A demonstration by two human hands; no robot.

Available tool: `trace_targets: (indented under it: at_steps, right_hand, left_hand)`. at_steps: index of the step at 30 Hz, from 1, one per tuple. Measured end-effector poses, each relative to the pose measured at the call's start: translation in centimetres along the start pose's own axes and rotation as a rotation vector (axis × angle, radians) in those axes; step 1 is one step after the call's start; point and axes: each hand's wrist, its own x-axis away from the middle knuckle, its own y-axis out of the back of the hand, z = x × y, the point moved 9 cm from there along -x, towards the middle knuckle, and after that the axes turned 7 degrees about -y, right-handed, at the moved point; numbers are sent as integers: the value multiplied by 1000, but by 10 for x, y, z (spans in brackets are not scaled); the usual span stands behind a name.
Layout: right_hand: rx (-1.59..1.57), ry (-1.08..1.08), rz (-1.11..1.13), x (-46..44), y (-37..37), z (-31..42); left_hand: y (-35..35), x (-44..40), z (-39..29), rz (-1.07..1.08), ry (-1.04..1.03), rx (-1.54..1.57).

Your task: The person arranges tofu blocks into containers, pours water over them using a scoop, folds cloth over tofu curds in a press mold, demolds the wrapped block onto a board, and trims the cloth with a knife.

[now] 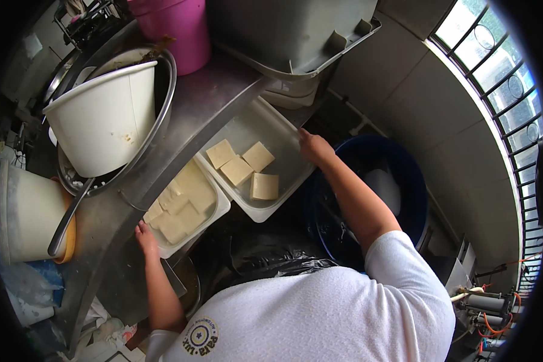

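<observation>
My right hand (315, 148) is closed on the right-hand rim of a white plastic tray (289, 190). Several pale square blocks that look like tofu (237, 171) lie in it, grouped toward its near end. A second white tray (221, 208) sits beside it to the left, overlapping at the corner. More tofu-like blocks (174, 229) rest in cloudy liquid there. At that tray's left edge my left hand (146, 238) grips the side, its fingers partly hidden. Both trays are by the edge of the metal counter (223, 96).
A steel basin (168, 99) with a stained white tub (105, 114) and a ladle handle (72, 217) stands left. Behind are a pink bucket (178, 36) and a large grey bin (295, 36). A blue barrel (419, 187) is on the right, below a barred window (501, 78).
</observation>
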Motion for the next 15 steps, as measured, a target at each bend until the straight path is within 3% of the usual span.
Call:
trace_targets:
  at_steps: [2,7,9,12,15]
  right_hand:
    - [12,20,-8,1,-6,3]
    - [-21,38,-17,12,-19,12]
    - [53,137,-27,20,-24,24]
    - [-115,-2,1,27,-26,20]
    - [-132,-10,-13,35,-25,24]
  left_hand:
    - [5,-32,23,-10,-67,-18]
    - [4,-61,11,-15,-177,-7]
    - [7,-77,4,-27,-269,-127]
    - [9,-89,-12,-151,-444,-103]
    - [12,-101,-18,-149,-446,-105]
